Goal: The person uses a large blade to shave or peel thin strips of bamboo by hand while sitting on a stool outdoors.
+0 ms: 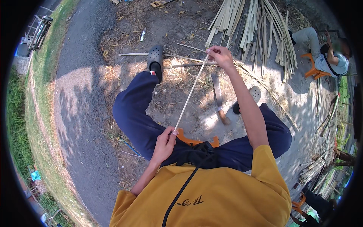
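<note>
black cord [184, 185], strip [191, 94] between hands [165, 145]

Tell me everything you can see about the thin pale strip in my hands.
The thin pale strip is nearly straight, unbroken along its visible length, and looks like split bamboo or wood. It slants over the ground, far end leaning right. The left hand grips its near end, the right hand its far end; the tips are hard to make out.

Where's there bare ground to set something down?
Roomiest: the grey road, between the grass verge and the left trouser leg. A smaller, twig-strewn dirt patch lies under the held strip, between left shoe and machete. It's crowded upper right, where the strip pile spreads.
</note>
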Demonstrator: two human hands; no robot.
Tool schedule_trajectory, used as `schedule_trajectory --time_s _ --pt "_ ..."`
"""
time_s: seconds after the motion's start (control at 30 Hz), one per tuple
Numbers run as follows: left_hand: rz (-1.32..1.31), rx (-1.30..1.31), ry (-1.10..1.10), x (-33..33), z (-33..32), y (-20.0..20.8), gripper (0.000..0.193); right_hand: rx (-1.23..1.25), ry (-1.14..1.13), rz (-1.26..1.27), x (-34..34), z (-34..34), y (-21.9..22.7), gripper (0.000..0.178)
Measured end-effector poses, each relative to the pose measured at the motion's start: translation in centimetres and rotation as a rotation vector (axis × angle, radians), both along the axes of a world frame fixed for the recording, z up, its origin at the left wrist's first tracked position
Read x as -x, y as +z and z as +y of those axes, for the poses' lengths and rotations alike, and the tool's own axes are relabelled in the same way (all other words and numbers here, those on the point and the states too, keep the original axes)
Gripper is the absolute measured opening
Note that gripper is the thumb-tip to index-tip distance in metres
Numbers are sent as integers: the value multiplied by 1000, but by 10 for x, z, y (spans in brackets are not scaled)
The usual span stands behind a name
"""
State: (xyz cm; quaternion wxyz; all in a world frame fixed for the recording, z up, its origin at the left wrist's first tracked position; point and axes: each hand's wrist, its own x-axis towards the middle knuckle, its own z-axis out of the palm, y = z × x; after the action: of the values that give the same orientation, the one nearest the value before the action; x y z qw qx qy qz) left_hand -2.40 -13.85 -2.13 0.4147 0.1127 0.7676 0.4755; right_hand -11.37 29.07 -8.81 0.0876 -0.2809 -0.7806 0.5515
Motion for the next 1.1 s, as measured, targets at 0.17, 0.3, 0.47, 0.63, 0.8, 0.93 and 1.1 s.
schedule_trajectory --time_s 0.17,0.3,0.47,0.63,0.8,0.93,1.1 --pt "132 15 -32 8 8 32 15 698 -199 106 -3 6 5 21" --pt "421 61 -30 23 18 69 19 704 -330 107 -10 20 9 27" --pt "909 57 -85 92 27 102 16 58 -69 -82 -33 57 72 33" --pt "1098 -28 -272 145 53 113 19 -718 433 -5 -79 54 165 42" --pt "957 -251 -429 159 103 115 22 -973 545 76 -129 35 195 25" --pt "1146 -280 -541 174 123 110 51 -849 386 -33 -166 56 182 21" --pt "1565 105 -308 257 92 116 71 -567 214 -46 -204 85 161 18"
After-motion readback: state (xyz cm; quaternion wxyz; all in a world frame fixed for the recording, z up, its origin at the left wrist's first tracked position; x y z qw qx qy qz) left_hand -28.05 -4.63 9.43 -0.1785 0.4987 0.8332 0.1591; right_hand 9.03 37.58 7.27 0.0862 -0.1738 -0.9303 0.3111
